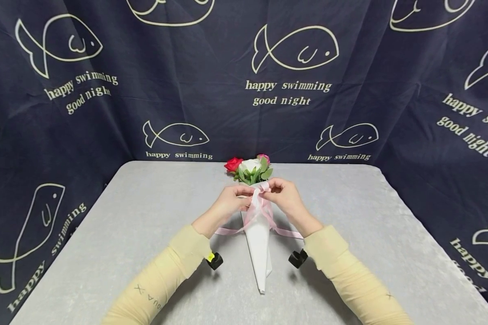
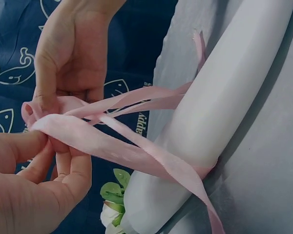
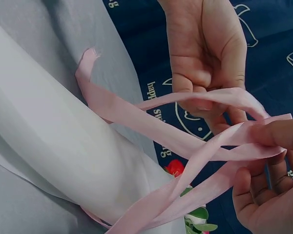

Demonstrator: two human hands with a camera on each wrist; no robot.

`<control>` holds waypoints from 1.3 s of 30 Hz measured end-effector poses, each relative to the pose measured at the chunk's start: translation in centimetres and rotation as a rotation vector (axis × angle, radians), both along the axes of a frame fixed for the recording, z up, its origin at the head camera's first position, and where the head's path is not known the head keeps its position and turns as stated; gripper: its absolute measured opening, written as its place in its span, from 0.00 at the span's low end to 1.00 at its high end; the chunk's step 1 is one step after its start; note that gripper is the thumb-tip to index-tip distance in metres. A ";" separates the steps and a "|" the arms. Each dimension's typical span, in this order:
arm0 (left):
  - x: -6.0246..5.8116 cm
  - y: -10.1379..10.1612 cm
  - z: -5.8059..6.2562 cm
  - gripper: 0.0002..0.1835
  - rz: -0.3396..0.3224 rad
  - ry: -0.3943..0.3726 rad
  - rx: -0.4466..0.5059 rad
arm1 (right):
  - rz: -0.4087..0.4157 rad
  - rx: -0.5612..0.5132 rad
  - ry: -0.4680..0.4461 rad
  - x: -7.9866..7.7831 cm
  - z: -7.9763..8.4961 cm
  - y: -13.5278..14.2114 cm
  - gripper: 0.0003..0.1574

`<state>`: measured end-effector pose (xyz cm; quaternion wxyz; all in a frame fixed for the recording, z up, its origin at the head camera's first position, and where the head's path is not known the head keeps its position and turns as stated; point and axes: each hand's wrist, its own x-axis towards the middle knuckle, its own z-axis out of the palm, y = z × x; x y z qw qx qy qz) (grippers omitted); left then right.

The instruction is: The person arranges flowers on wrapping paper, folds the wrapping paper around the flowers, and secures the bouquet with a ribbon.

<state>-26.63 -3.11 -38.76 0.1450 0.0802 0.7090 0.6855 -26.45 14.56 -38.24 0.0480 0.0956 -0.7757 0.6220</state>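
A bouquet in a smooth white cone wrapper (image 1: 258,246) lies on the table, narrow end toward me. Out of its far end come a red rose (image 1: 233,164), a white rose (image 1: 250,165), a pink bloom (image 1: 264,158) and green leaves. Pink ribbon (image 2: 122,148) goes round the wrapper and rises from it in crossed strands. My left hand (image 1: 228,200) pinches the gathered ribbon between thumb and fingers. Close beside it, my right hand (image 1: 285,196) pinches a loop of the same ribbon. Overlapping strands hide how the middle is crossed or knotted.
The grey cloth-covered table (image 1: 146,203) spreads out around the bouquet. Loose ribbon tails (image 1: 288,233) extend to both sides of the wrapper. A dark blue curtain (image 1: 227,90) with fish drawings hangs behind and beside the table. Small black devices (image 1: 297,259) sit at both wrists.
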 end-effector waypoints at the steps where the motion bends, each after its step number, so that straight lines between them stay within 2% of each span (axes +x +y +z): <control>1: 0.0 0.0 -0.1 0.14 -0.006 0.002 -0.007 | 0.003 -0.008 0.000 0.1 0.0 -0.1 0.10; 5: 0.1 0.1 -0.4 0.13 -0.012 0.030 -0.050 | 0.023 -0.028 0.008 0.2 0.1 -0.2 0.10; 8: 0.1 -0.1 -0.5 0.11 0.012 0.053 -0.100 | 0.056 -0.043 0.003 0.2 0.1 -0.1 0.12; 11: 0.0 -0.4 -0.6 0.10 0.044 0.040 -0.122 | 0.098 -0.087 -0.029 0.2 0.0 0.2 0.16; 15: -0.1 -0.9 -0.7 0.10 0.074 -0.003 -0.091 | 0.154 -0.150 -0.091 0.2 0.1 0.9 0.20; 19: -0.1 -1.7 -0.8 0.09 0.100 -0.029 -0.043 | 0.195 -0.161 -0.162 0.4 0.2 1.9 0.20; 28: 0.0 -4.6 -0.9 0.09 0.119 0.011 -0.045 | 0.253 -0.023 -0.231 0.4 0.0 4.7 0.22; 32: 0.0 -5.7 -1.0 0.08 0.128 0.020 -0.077 | 0.251 0.048 -0.222 0.4 0.0 5.6 0.21; 39: 0.1 -7.7 -1.3 0.08 0.115 0.024 -0.146 | 0.223 0.237 -0.193 0.6 0.0 7.2 0.20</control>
